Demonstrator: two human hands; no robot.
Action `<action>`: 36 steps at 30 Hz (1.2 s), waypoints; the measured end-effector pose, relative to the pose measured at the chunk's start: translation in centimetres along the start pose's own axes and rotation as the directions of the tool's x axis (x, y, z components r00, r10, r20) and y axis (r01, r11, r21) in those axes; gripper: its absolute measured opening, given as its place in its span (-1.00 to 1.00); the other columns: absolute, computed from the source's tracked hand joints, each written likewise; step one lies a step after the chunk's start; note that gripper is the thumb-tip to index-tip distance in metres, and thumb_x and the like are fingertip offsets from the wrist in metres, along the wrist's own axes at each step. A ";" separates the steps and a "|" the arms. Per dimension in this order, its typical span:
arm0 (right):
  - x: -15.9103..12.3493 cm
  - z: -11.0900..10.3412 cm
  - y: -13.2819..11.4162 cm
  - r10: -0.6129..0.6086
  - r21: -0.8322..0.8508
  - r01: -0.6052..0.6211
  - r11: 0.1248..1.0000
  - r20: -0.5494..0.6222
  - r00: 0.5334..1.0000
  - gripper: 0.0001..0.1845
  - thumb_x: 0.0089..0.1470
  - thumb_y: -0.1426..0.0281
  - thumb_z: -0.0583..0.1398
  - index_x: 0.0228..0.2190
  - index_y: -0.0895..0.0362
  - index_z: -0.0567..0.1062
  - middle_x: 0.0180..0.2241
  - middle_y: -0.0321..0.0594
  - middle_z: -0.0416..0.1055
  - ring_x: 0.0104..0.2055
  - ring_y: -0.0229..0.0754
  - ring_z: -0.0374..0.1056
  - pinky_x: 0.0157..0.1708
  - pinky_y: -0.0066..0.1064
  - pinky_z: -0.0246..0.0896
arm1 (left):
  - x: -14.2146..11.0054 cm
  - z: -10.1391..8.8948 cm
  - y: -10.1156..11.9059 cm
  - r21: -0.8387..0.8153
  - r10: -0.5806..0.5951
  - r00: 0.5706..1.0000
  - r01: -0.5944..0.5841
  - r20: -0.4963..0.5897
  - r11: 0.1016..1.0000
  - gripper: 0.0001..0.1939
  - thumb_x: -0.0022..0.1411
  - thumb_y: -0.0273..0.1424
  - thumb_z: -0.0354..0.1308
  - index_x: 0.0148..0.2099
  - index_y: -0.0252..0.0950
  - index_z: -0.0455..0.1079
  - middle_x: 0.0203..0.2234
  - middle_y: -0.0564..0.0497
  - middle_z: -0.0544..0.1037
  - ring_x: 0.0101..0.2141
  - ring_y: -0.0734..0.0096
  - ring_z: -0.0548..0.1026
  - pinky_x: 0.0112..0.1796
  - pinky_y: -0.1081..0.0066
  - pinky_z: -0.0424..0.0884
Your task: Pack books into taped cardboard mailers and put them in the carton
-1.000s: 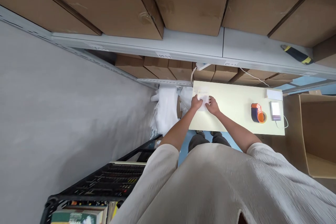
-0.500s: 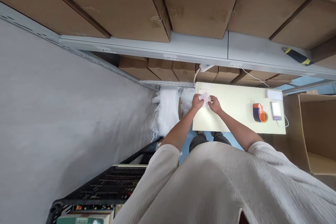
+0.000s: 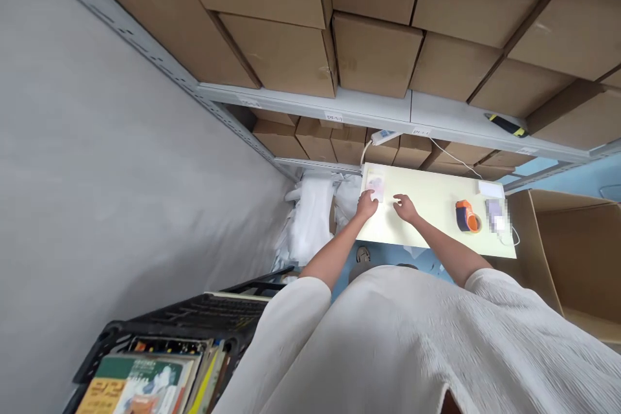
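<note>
pale yellow table (image 3: 436, 223) carries the work, standing against a metal shelf rack (image 3: 369, 107) stacked with cardboard boxes (image 3: 373, 55). at the table's far left corner lies a small flat packet (image 3: 375, 185), whitish and partly clear, resting on the surface near the left edge. the left hand (image 3: 367, 206) sits at that packet's near edge, fingertips touching or just at it; its grip looks loose and narrow, fingers curled, and it does not seem to lift anything. the right hand (image 3: 405, 208) rests on bare table just beside, apart from the packet, fingers spread wide and holding nothing.

judging from how things lie, the packet is set down flat and the right hand is off it, so the handling of this piece looks close to finished; only the left hand's contact is left. whether it is sealed or labelled is too small to tell.

toward the right edge sit an orange and blue tape dispenser (image 3: 466, 217), a blurred small device (image 3: 495, 215) with a white cable, and a white block (image 3: 490, 189). beyond the right edge stands an open cardboard carton (image 3: 567, 252). white wrapping (image 3: 313, 220) is heaped on the floor off the left edge, and a black crate of books (image 3: 160, 369) stands nearer the person.
</note>
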State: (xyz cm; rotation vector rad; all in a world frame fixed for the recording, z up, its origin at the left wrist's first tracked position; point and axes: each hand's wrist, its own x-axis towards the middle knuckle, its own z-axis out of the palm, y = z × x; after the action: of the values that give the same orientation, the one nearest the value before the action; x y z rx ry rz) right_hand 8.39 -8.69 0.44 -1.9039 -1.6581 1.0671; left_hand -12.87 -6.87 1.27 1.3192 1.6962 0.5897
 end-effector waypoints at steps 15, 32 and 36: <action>-9.7 -1.5 5.6 -0.272 -0.012 0.281 0.960 0.212 0.938 -0.63 0.20 0.43 0.21 0.02 0.11 0.61 0.13 0.00 0.51 -0.03 -0.05 0.59 0.18 -0.06 0.52 | -17.9 7.5 -1.6 0.018 -0.045 0.972 0.051 -0.231 0.999 -0.39 0.28 -0.55 0.26 0.36 -0.26 0.50 0.34 -0.24 0.54 0.41 0.00 0.44 0.46 0.08 0.29; -22.0 9.8 -5.4 -0.646 0.208 0.640 0.740 0.486 0.589 -0.60 0.16 0.37 0.20 0.02 0.09 0.61 0.08 -0.01 0.55 -0.03 0.02 0.56 0.17 0.03 0.51 | -37.9 0.1 -8.2 -0.011 -0.129 0.790 0.153 -0.600 0.988 -0.37 0.33 -0.54 0.19 0.42 -0.22 0.43 0.40 -0.20 0.45 0.42 0.03 0.38 0.46 0.04 0.26; -28.9 15.1 -8.9 -0.698 0.274 0.704 0.656 0.575 0.427 -0.59 0.19 0.36 0.18 0.04 0.09 0.59 0.13 0.02 0.50 0.03 0.01 0.54 0.17 -0.02 0.50 | -46.6 -2.2 -11.9 -0.051 -0.176 0.668 0.203 -0.723 0.978 -0.38 0.36 -0.55 0.16 0.43 -0.23 0.42 0.41 -0.22 0.44 0.42 -0.01 0.36 0.46 0.02 0.26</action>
State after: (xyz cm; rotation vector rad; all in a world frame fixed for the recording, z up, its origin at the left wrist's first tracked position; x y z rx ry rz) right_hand -9.07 -37.25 5.59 -0.5852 -2.4856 1.3644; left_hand -18.80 -53.98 9.23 0.9427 2.4630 1.0606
